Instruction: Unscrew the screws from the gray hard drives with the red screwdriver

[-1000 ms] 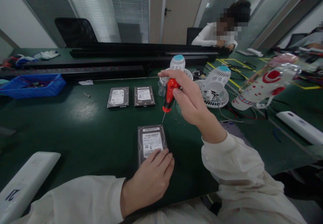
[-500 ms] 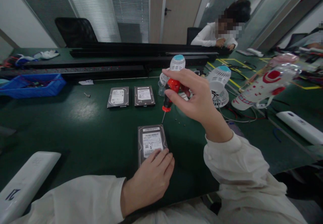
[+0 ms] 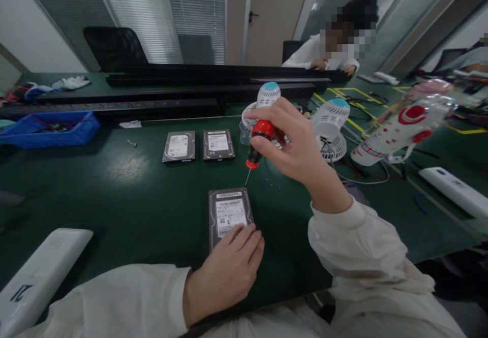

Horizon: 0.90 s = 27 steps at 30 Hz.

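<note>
A hard drive [image 3: 231,211] lies label-up on the green table in front of me. My left hand [image 3: 231,262] covers its near part, the fingers bent over the right side and holding it. My right hand [image 3: 292,142] grips a red and black screwdriver [image 3: 253,153] between thumb and fingers, above the drive's far end. The screwdriver is tilted, and its tip meets the drive's far right corner. A few tiny screws [image 3: 271,185] lie to the right of the tip. Farther back sit two more hard drives, one on the left [image 3: 179,146] and one on the right [image 3: 218,145].
Small white fans [image 3: 331,119] stand behind my right hand, among cables. A bottle with red markings [image 3: 400,129] is at the right. White slabs lie at the left [image 3: 46,277] and right [image 3: 453,189]. A blue bin [image 3: 68,132] sits back left. Another person [image 3: 316,53] works across the table.
The screwdriver handle has turned slightly in my right hand, and the fingers have shifted on it. My left hand and the hard drive stay put. The person opposite has moved their hands.
</note>
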Motion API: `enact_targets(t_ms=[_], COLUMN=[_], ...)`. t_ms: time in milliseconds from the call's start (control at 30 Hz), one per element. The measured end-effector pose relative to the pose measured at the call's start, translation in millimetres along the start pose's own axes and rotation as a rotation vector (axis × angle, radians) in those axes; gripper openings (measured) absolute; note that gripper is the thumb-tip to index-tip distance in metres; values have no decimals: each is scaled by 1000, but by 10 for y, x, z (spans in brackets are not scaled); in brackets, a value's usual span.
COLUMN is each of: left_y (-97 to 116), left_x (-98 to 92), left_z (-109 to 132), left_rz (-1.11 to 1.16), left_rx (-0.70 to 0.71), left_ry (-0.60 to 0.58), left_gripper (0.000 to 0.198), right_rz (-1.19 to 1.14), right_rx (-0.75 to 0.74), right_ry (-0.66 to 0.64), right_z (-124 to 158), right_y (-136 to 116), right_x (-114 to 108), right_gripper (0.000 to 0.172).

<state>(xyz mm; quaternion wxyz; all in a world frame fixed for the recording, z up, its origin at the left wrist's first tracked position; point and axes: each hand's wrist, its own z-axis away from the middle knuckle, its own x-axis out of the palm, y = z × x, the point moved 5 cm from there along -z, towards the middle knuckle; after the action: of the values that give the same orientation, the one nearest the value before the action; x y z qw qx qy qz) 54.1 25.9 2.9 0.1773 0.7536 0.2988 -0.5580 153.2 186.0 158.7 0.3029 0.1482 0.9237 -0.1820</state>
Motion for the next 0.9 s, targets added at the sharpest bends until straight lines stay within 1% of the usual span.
enact_targets(t_ms=[167, 300, 367, 467, 567, 633, 700, 800, 900], left_y=[-6, -4, -3, 1, 3, -1, -5, -6, -3], left_x=[-14, -13, -10, -3, 4, 5, 4, -3, -9], left_z=[-6, -6, -6, -5, -4, -2, -2, -4, -5], left_rz=[7, 7, 6, 2, 1, 1, 1, 2, 5], left_rx=[-2, -2, -4, 0, 4, 0, -3, -1, 2], left_ry=[12, 13, 11, 2, -7, -8, -8, -3, -4], left_gripper=[43, 43, 43, 43, 44, 44, 43, 43, 42], right_rz=[-116, -31, -5, -82, -136, -99, -54, 0, 44], right_rx=[-18, 14, 22, 20, 37, 69, 77, 29, -22], right_ry=[-44, -30, -48, -77, -55, -19, -3, -24, -59], right_z=[13, 12, 8, 11, 24, 36, 43, 39, 31], right_y=[-7, 10, 3, -16, -5, 29, 57, 70, 54], right_x=[17, 30, 42, 48, 42, 42, 51, 73, 80], right_gripper=[39, 32, 33, 35, 32, 30, 34, 41, 35])
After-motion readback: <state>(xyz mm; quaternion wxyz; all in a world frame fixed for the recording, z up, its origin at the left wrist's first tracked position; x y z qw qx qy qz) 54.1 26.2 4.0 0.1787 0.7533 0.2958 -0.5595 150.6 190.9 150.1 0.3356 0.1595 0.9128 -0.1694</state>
